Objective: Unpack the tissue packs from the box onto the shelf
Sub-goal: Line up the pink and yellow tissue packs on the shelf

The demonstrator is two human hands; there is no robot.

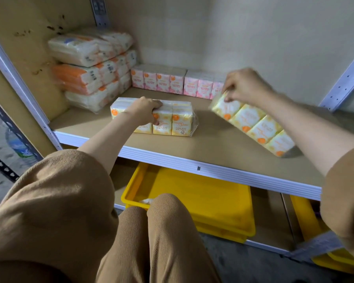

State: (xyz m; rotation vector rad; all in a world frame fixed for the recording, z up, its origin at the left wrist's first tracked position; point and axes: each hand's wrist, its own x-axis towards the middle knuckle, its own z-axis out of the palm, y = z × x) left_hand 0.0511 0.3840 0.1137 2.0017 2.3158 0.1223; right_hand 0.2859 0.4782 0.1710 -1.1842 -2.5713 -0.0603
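1. Head view: left hand [145, 110] grips a yellow tissue pack [181, 121] lying on the shelf [223, 154], centre.
2. At 3 o'clock, right hand [243, 86] pinches the upper end of a second yellow pack [255, 127], held tilted.
3. Pink packs [172, 81] line the back at 12 o'clock.

shelf: tan board [213, 146] with a white ribbed front rail [192, 167] and perforated metal uprights [343, 82] at the corners
back left: stack of wrapped tissue bundles [92, 68], white and orange, three high, against the side panel
back row: pink mini tissue packs [172, 82], upright, side by side along the rear wall, just beside the stack
centre: yellow tissue pack [172, 119], flat on the board, apart from the pink row
right: tilted yellow pack [253, 127], lower end on the board near the front edge, upper end raised
lower shelf: yellow bin [202, 201] below the rail
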